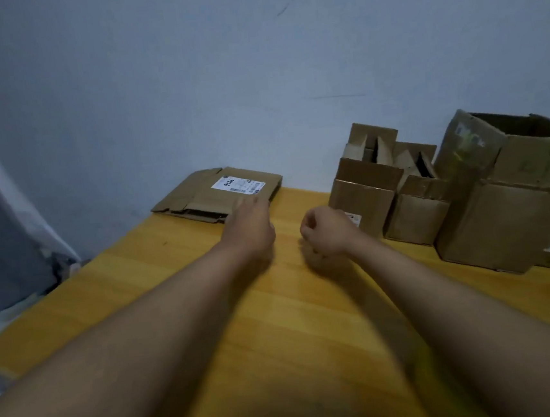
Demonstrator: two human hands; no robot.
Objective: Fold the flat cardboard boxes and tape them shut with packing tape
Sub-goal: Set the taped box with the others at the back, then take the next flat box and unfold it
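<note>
Brown flattened box (218, 193) (white label (237, 185)), yellow wood-grain table (208, 298), pale blue-grey wall (187, 82).

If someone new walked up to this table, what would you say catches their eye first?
Two bare forearms stretch across the yellow wooden table, the left hand reaching to the flat labelled cardboard box at the far edge. The right hand is curled, empty. Opened boxes cluster far right.
</note>
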